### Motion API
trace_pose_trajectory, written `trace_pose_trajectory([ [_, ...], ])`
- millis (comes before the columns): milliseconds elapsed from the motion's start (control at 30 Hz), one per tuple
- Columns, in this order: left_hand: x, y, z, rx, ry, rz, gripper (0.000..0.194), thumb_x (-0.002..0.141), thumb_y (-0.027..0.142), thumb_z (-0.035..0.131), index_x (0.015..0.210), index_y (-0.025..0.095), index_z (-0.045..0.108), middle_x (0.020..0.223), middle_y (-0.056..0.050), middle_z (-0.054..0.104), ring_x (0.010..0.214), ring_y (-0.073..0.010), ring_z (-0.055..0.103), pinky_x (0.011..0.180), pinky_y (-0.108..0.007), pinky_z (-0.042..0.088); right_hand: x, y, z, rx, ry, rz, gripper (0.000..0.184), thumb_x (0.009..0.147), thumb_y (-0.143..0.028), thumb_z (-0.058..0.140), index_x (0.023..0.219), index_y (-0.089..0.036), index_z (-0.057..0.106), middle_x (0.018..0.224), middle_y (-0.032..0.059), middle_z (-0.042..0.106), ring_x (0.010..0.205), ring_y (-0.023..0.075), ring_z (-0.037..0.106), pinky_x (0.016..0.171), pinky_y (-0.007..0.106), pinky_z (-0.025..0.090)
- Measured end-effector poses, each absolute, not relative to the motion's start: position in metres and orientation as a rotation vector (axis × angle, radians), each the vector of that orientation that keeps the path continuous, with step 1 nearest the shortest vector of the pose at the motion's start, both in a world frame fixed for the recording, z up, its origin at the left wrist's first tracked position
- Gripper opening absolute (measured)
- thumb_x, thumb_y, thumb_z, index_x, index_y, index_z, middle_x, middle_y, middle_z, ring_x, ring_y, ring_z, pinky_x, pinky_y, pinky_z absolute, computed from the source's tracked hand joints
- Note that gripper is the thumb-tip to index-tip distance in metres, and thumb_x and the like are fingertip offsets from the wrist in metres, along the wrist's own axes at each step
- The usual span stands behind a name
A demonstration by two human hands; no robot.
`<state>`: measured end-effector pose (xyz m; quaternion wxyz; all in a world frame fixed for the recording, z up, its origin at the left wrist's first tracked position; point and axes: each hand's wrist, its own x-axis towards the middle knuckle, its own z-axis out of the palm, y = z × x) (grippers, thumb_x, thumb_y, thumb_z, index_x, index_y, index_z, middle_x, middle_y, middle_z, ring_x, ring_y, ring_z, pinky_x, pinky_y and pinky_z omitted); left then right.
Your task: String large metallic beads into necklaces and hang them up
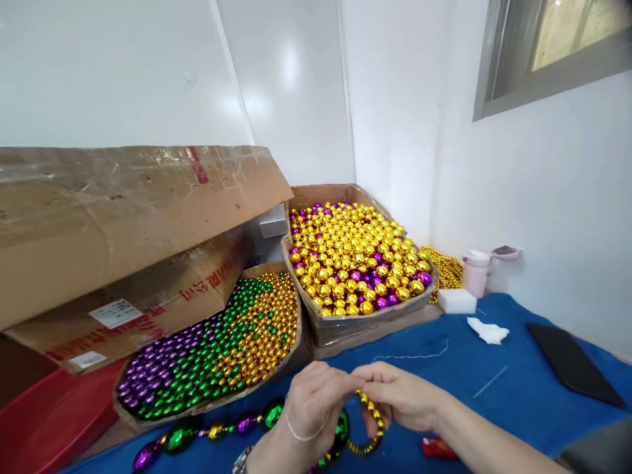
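In the head view, your right hand (402, 395) pinches the top of a gold bead loop (379, 424), thumb and finger closed; your left hand (311, 398) curls beside it, its grip hidden, so its hold cannot be told. A strand of purple, green and gold beads (180, 436) lies strung on the blue cloth (424, 368). The loop looks strung too; whether it's fastened doesn't show. Loose beads (355, 237) remain unstrung.

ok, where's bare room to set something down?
Bare blue cloth between right forearm, thin rod and black slab; smaller patch between thin rod and white tissue. Crowded: left, with bead carton, large-bead strand, left hand.
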<state>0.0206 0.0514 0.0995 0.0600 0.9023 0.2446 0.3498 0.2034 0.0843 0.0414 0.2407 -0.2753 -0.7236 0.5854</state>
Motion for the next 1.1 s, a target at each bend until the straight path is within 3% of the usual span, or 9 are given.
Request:
trace_pose_trajectory([
  [100, 0.016, 0.051, 0.095, 2.799, 0.699, 1.065, 0.040, 0.081, 0.002, 0.050, 0.116, 0.021, 0.054, 0.083, -0.006, 0.070, 0.069, -0.0172, 0.060, 0.064, -0.029, 0.044, 0.208, 0.084, 0.045, -0.766, -2.083, 1.524, 0.053, 0.088, -0.062, 0.031, 0.090, -0.016, 0.057, 0.061, 0.0007, 0.061, 0.048, 0.0101, 0.054, 0.043, 0.019, 0.041],
  [200, 0.015, 0.046, 0.091, 2.694, 0.899, 0.999, 0.033, 0.084, 0.006, 0.048, 0.112, 0.022, 0.057, 0.090, -0.007, 0.070, 0.076, -0.0176, 0.062, 0.069, -0.030, 0.045, 0.213, 0.078, 0.058, -0.911, -2.152, 1.175, 0.041, 0.092, -0.051, 0.033, 0.089, -0.017, 0.057, 0.076, 0.0050, 0.064, 0.065, 0.0140, 0.057, 0.060, 0.026, 0.045],
  [300, 0.020, 0.044, 0.090, 2.197, 1.182, 1.009, 0.019, 0.087, 0.017, 0.049, 0.103, 0.019, 0.059, 0.084, -0.006, 0.070, 0.077, -0.0176, 0.064, 0.070, -0.028, 0.048, 0.213, 0.063, 0.064, -1.065, -2.176, 0.753, 0.034, 0.094, -0.037, 0.033, 0.091, -0.017, 0.060, 0.091, 0.0118, 0.061, 0.086, 0.0229, 0.054, 0.078, 0.038, 0.037],
  [367, 0.025, 0.045, 0.089, 1.823, 1.245, 0.996, 0.015, 0.086, 0.024, 0.054, 0.098, 0.017, 0.059, 0.079, -0.005, 0.070, 0.073, -0.0174, 0.065, 0.065, -0.026, 0.050, 0.209, 0.050, 0.061, -1.085, -2.263, 0.518, 0.030, 0.092, -0.028, 0.036, 0.087, -0.017, 0.063, 0.085, 0.0125, 0.062, 0.082, 0.0249, 0.055, 0.074, 0.038, 0.035],
  [467, 0.027, 0.045, 0.090, 1.628, 1.229, 0.998, 0.015, 0.081, 0.027, 0.061, 0.092, 0.016, 0.062, 0.080, -0.006, 0.072, 0.074, -0.0181, 0.066, 0.065, -0.025, 0.052, 0.207, 0.038, 0.058, -0.979, -2.474, 0.202, 0.024, 0.089, -0.022, 0.042, 0.082, -0.021, 0.064, 0.071, 0.0064, 0.065, 0.064, 0.0201, 0.058, 0.060, 0.032, 0.034],
  [533, 0.025, 0.042, 0.091, 1.761, 1.212, 1.021, 0.014, 0.082, 0.025, 0.060, 0.093, 0.018, 0.065, 0.087, -0.006, 0.072, 0.080, -0.0185, 0.066, 0.073, -0.026, 0.052, 0.212, 0.040, 0.063, -0.912, -2.455, 0.297, 0.019, 0.090, -0.027, 0.045, 0.088, -0.024, 0.064, 0.073, 0.0019, 0.067, 0.063, 0.0168, 0.060, 0.059, 0.028, 0.036],
  [700, 0.019, 0.034, 0.097, 2.310, 1.066, 1.019, 0.026, 0.087, 0.016, 0.052, 0.109, 0.025, 0.062, 0.096, -0.005, 0.070, 0.087, -0.0174, 0.064, 0.078, -0.027, 0.049, 0.221, 0.069, 0.076, -0.876, -1.809, 1.064, 0.023, 0.092, -0.038, 0.045, 0.097, -0.024, 0.063, 0.097, 0.0030, 0.063, 0.092, 0.0184, 0.055, 0.083, 0.031, 0.037],
  [900, 0.022, 0.038, 0.102, 2.479, 0.935, 1.116, 0.025, 0.086, 0.009, 0.051, 0.105, 0.023, 0.061, 0.077, -0.003, 0.068, 0.070, -0.0142, 0.062, 0.068, -0.025, 0.047, 0.198, 0.078, 0.050, -0.553, -1.816, 1.686, 0.036, 0.080, -0.051, 0.058, 0.085, -0.016, 0.067, 0.068, -0.0006, 0.062, 0.067, 0.0140, 0.058, 0.064, 0.027, 0.046],
  [1100, 0.019, 0.039, 0.090, 2.428, 1.024, 1.151, 0.021, 0.087, 0.011, 0.053, 0.103, 0.022, 0.060, 0.076, -0.002, 0.067, 0.068, -0.0131, 0.061, 0.064, -0.022, 0.048, 0.191, 0.069, 0.044, -0.583, -1.634, 1.716, 0.029, 0.078, -0.046, 0.065, 0.082, -0.018, 0.062, 0.073, -0.0033, 0.057, 0.064, 0.0094, 0.050, 0.060, 0.022, 0.042],
])
